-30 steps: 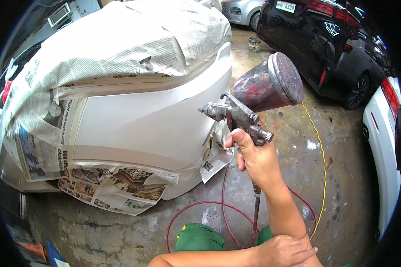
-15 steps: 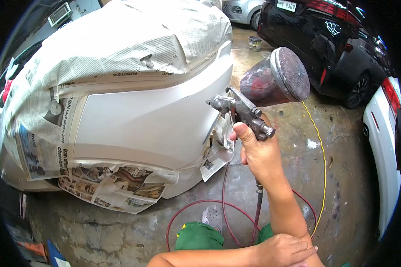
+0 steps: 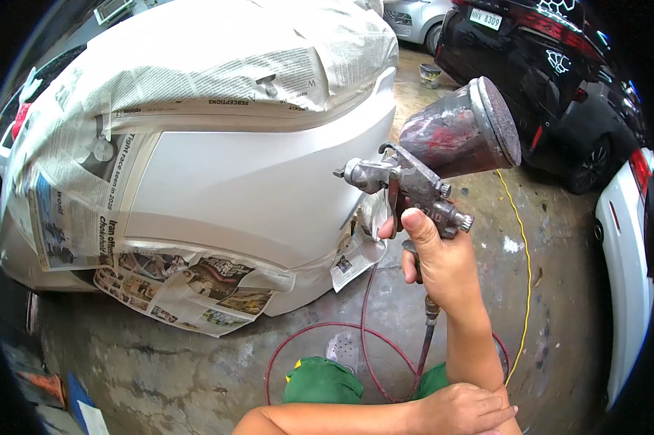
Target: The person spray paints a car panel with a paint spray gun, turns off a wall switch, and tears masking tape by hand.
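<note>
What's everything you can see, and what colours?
Spray gun: one, dark metal, right of centre
Cup: one, grey, red-smeared, on the spray gun
Hose: one, dark red, lower middle
Papered car: one, whitish, left
Newspaper: several sheets, greyish-white, on the papered car
Black car: one, black, upper right
White car: one, white, right edge
Silver car: one, silver, top
Bucket: one, dark, upper right
Cord: one, yellow, right
Floor: one, grey, underneath
Unclear things: some, blue and orange, lower left
Shoe: one, grey, bottom middle
Legs: two, green-clothed, bottom middle
Right hand: one, bare, around the spray gun's handle
Left hand: one, bare, on the right forearm
</note>
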